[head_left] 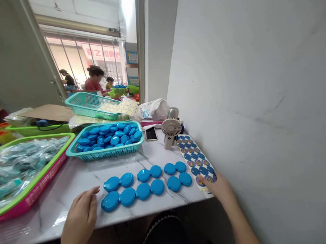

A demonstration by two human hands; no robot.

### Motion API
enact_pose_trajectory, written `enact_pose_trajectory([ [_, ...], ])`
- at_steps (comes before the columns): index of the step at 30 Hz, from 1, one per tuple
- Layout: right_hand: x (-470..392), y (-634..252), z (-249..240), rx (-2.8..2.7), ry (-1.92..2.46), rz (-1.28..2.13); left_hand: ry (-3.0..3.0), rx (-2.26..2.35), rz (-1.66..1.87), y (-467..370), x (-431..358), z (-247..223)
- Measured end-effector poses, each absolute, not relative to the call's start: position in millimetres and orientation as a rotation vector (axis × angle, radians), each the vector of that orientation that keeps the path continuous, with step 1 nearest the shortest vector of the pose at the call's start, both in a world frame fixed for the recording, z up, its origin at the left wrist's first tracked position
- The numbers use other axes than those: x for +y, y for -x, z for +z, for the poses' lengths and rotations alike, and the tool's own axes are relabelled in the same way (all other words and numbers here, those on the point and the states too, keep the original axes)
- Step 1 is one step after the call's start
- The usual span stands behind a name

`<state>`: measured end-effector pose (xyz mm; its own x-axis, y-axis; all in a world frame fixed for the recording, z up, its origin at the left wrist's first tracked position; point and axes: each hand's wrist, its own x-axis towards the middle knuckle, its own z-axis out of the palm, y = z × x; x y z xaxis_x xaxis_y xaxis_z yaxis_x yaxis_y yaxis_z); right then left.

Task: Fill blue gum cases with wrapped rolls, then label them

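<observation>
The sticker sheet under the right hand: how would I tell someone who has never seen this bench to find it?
Start at the grey wall on the right and follow the marble table edge beside it. From the small beige fan, a long white strip runs toward the right hand, whose fingers rest on its near end: the sticker sheet. Unlike the plain blue lids beside it, it lies flat and carries rows of round printed stickers.

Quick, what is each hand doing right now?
Left hand: open, holding nothing, beside the blue lids.
Right hand: open, fingertips on the sticker sheet.
</observation>
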<state>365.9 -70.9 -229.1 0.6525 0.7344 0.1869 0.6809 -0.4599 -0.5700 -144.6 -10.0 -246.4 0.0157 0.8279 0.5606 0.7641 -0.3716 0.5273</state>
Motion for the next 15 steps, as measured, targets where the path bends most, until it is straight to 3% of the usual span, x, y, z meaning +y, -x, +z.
enact_pose_trajectory([
  [15, -84, -385, -204, -0.991, 2.147, 0.363, -1.98, 1.661, 1.361, 143, -12, -236],
])
